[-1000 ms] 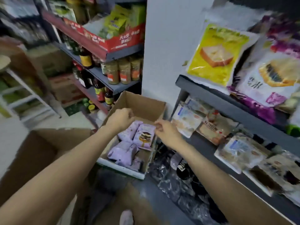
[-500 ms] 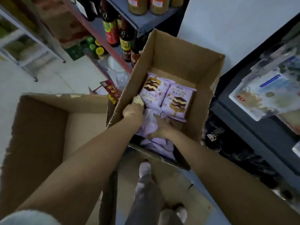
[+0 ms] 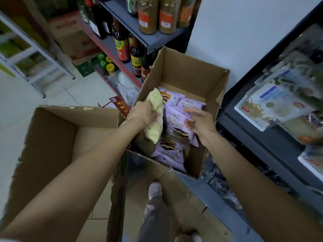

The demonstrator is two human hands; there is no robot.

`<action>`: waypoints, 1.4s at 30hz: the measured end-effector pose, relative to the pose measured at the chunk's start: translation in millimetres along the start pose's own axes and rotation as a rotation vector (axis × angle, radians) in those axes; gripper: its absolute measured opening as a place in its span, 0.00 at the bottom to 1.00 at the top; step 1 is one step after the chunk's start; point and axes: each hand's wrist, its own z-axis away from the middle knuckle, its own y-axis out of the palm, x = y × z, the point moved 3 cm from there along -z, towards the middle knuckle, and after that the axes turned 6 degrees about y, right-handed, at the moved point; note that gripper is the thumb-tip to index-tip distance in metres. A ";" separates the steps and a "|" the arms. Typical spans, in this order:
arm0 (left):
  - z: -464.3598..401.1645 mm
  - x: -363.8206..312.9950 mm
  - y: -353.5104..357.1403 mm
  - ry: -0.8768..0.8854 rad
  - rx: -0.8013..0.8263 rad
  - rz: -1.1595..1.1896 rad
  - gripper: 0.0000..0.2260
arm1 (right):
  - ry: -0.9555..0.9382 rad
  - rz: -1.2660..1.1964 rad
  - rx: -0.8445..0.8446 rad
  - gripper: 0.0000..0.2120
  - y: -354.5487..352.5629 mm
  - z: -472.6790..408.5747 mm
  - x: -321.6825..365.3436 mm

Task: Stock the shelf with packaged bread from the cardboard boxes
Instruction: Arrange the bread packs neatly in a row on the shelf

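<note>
bread: we see lilac plastic bread packets (image 3: 176,124) lying in the open brown cardboard box (image 3: 192,74)
left hand (image 3: 143,113): ours, clenched round a pale yellow soft packet (image 3: 153,117), held at the box's left wall
right hand (image 3: 201,122): ours, fingers loose, holding nothing, above the lilac packets
shelf: dark metal shelf (image 3: 262,137) right of box, clear-wrapped packets (image 3: 274,103) on it
left: second, larger brown cardboard box (image 3: 52,137), open

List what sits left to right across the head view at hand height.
White rack → empty cardboard box → left hand holding a pale yellow packet → purple bread packets in the open box → right hand → dark shelf of bagged bread.
</note>
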 end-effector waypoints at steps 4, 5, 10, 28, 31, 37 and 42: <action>34.2 -32.0 -28.8 0.106 -0.199 0.055 0.17 | -0.153 -0.207 0.079 0.13 -15.7 47.5 36.3; 48.0 -42.2 -36.2 0.153 -0.268 0.074 0.15 | -0.194 -0.210 0.092 0.12 -19.9 62.3 43.8; 149.5 -114.3 -67.6 0.589 -0.562 0.072 0.14 | -0.427 -0.053 0.115 0.22 -50.6 149.5 72.5; 377.0 -303.0 -86.6 0.599 -0.745 0.374 0.34 | -0.634 -0.484 -0.329 0.05 -273.8 410.1 42.0; 378.1 -321.0 -65.9 0.361 -0.143 0.909 0.46 | -0.638 -0.592 -0.404 0.05 -291.6 434.6 29.3; 417.8 -376.6 -38.1 0.414 0.300 1.536 0.26 | -0.673 -0.729 -0.441 0.13 -319.7 482.1 16.2; 470.1 -420.3 -26.1 0.577 0.410 1.922 0.12 | -0.728 -0.857 -0.518 0.18 -349.1 513.1 6.2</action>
